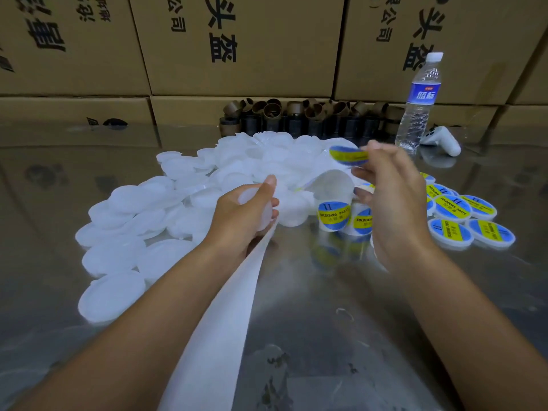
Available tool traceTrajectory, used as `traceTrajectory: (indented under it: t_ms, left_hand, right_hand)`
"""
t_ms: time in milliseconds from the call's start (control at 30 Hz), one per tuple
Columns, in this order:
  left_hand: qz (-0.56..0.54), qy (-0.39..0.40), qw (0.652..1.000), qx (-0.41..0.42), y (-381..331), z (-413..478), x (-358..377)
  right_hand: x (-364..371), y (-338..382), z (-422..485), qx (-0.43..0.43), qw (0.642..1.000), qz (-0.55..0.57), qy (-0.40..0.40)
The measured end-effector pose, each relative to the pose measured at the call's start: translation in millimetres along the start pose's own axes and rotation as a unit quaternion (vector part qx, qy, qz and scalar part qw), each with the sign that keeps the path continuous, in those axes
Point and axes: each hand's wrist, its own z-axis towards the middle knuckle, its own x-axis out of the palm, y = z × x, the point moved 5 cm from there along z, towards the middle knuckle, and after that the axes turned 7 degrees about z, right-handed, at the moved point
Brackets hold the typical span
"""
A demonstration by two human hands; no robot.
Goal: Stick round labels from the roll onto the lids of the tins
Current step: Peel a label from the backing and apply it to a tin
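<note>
My left hand (244, 213) grips a plain white lid (257, 207) over the middle of the table, with the white backing strip (225, 315) trailing from under it toward me. My right hand (391, 203) pinches a round blue and yellow label (349, 155) at its fingertips, lifted above the label roll (333, 203). The roll stands on the table between my hands, with printed labels showing on its side. A heap of unlabelled white lids (154, 218) lies to the left and behind. Several labelled lids (462, 215) lie to the right.
A water bottle (418, 102) stands at the back right beside a white controller (441, 140). Empty brown cardboard cores (299, 114) are piled at the back. Stacked cardboard boxes (237, 46) wall off the far side. The shiny metal table (326, 336) reaches toward me.
</note>
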Motion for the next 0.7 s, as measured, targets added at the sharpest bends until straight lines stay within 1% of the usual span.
traceTrajectory:
  t_ms: [100, 200, 267, 367, 533, 700]
  left_hand:
    - [-0.079, -0.028, 0.996, -0.003, -3.9, 2.6, -2.9]
    - [-0.162, -0.044, 0.986, -0.008, -7.7, 5.7, -6.0]
    - [-0.223, -0.015, 0.974, -0.022, -8.7, 5.7, -5.4]
    - [-0.282, 0.059, 0.956, -0.049, -10.5, 2.4, 0.3]
    - [-0.289, 0.165, 0.94, -0.076, -11.0, -5.2, 12.1]
    - [-0.237, 0.24, 0.937, -0.089, -5.6, -9.0, 22.1]
  right_hand:
    - [4.1, 4.5, -4.3, -0.075, 0.996, -0.027, 0.038]
    - [6.7, 8.3, -9.0, -0.114, 0.991, -0.045, 0.053]
    - [8.0, 10.2, -10.4, -0.124, 0.989, -0.043, 0.06]
    - [9.6, 11.5, -11.7, -0.132, 0.987, -0.035, 0.082]
    - [10.5, 16.4, -14.6, -0.165, 0.981, -0.029, 0.093]
    - [14.5, 23.0, -19.2, -0.231, 0.965, -0.045, 0.116]
